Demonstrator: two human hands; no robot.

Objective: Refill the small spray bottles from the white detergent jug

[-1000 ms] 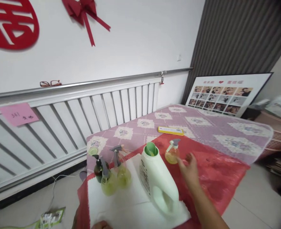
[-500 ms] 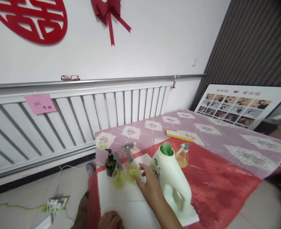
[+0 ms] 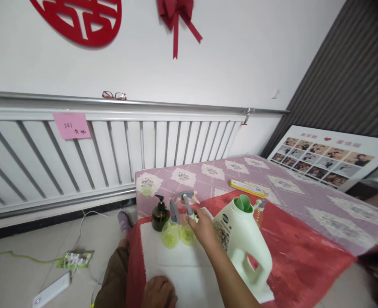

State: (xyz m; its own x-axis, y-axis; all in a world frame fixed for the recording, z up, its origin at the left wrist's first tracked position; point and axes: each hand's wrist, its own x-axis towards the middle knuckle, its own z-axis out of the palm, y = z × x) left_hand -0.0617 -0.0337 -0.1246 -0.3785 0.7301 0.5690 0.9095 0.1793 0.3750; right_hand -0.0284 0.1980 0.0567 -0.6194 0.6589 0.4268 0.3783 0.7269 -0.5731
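Observation:
My right hand [image 3: 204, 229] is closed at the grey neck of a round spray bottle [image 3: 187, 234] holding yellow-green liquid, thumb and forefinger on its right side. Close on its left stands a second such spray bottle [image 3: 171, 235], then a dark green pump bottle [image 3: 160, 217]. All are upright. My left hand [image 3: 159, 292] rests with curled fingers on the white sheet [image 3: 189, 273] near the front; nothing shows in it. Right of my right forearm stands a large pale green detergent jug [image 3: 248, 233] with its mouth uncovered and a green spout inside.
Behind the jug is a spray bottle [image 3: 259, 211] with orange liquid. A yellow-edged flat box [image 3: 247, 188] lies on the purple patterned tablecloth [image 3: 204, 184], beyond the red cloth [image 3: 291, 244]. A small pale green lid [image 3: 147, 191] is at the left corner. A white radiator [image 3: 111, 154] runs behind.
My right hand has moved forward from near the spray bottle onto its neck. The view has shifted, so everything sits farther right. My left hand stays on the sheet.

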